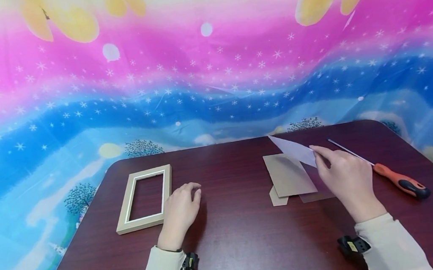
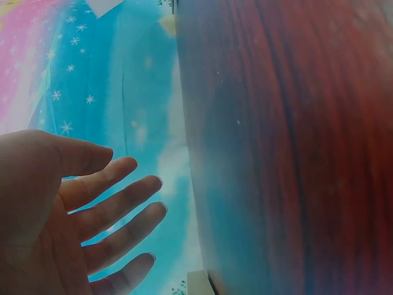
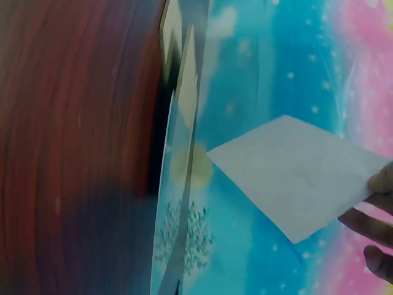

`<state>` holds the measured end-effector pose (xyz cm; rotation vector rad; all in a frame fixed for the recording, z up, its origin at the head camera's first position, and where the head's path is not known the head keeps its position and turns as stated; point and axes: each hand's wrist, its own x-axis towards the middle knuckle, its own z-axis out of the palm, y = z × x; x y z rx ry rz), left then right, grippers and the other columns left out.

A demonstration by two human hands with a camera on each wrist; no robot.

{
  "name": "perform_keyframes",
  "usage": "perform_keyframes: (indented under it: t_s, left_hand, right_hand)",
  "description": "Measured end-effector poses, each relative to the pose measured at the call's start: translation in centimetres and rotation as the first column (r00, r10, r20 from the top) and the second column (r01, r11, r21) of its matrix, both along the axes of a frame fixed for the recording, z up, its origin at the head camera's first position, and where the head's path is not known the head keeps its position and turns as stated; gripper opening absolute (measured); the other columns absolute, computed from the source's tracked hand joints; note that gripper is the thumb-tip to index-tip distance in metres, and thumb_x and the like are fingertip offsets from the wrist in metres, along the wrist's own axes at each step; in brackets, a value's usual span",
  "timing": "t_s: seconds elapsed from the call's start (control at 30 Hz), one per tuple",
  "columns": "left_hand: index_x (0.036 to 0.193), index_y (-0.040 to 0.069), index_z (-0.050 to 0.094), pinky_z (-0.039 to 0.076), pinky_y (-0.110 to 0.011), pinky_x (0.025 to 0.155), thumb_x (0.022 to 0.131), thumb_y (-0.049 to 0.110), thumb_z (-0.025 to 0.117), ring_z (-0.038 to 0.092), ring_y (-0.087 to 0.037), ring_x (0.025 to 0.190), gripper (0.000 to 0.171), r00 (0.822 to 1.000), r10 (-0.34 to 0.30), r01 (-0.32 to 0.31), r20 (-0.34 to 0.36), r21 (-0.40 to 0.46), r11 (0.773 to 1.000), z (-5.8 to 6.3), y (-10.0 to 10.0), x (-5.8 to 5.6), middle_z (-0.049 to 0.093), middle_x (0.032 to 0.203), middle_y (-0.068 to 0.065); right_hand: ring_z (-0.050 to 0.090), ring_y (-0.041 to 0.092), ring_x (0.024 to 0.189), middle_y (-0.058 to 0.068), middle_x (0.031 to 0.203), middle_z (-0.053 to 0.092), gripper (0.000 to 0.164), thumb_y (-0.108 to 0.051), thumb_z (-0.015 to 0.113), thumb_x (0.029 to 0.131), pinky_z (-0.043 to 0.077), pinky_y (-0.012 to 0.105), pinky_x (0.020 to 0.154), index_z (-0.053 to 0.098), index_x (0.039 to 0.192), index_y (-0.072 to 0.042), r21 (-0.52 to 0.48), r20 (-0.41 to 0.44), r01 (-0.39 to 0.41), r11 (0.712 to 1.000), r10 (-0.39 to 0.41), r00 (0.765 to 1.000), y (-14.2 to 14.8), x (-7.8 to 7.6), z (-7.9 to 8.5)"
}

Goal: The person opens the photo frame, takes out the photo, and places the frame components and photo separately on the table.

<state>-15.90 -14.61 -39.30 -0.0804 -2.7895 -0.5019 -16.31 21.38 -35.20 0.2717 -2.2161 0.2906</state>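
Observation:
A white sheet of paper (image 1: 295, 150) is pinched by one corner in my right hand (image 1: 343, 178), raised above the table; the right wrist view shows the sheet (image 3: 298, 178) flat and tilted. Below it lies a brown backing board (image 1: 289, 178) with a stand leg (image 1: 278, 198) poking out at its lower left. Partly under the board is a clear sheet (image 1: 316, 196). My left hand (image 1: 182, 209) hovers with relaxed fingers beside a pale wooden picture frame (image 1: 123, 216), holding nothing. In the left wrist view that hand (image 2: 92, 209) has its fingers spread apart.
A screwdriver (image 1: 399, 180) with an orange and black handle lies right of my right hand. The dark red wooden table (image 1: 241, 251) ends at a rounded far edge. Behind it hangs a colourful cloth (image 1: 196, 68) with snowflakes.

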Motion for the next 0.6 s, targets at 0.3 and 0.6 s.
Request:
perform_keyframes:
  t_s: [0.3, 0.6]
  left_hand:
    - [0.107, 0.016, 0.07, 0.057, -0.044, 0.072, 0.091, 0.028, 0.055, 0.067, -0.025, 0.091, 0.025, 1.0, -0.005, 0.005, 0.004, 0.01, 1.0, 0.1, 0.0, 0.0, 0.074, 0.108, -0.007]
    - [0.107, 0.015, 0.07, 0.057, -0.045, 0.072, 0.091, 0.027, 0.055, 0.067, -0.025, 0.09, 0.025, 1.0, -0.008, 0.008, -0.003, 0.011, 1.0, 0.0, -0.1, -0.1, 0.074, 0.107, -0.008]
  right_hand:
    - [0.025, 0.01, 0.036, 0.006, 0.045, 0.057, 0.027, -0.013, 0.067, 0.074, 0.016, 0.024, 0.031, 0.076, 0.099, -0.014, 0.131, 0.094, -0.05, 0.99, 0.037, 0.995, 0.4, -0.1, -0.3]
    - [0.047, 0.012, 0.047, 0.003, 0.055, 0.065, 0.02, -0.017, 0.073, 0.074, 0.035, 0.028, 0.036, 0.077, 0.094, -0.013, 0.217, 0.447, -0.152, 0.964, 0.04, 0.894, -0.7, 0.3, -0.3]
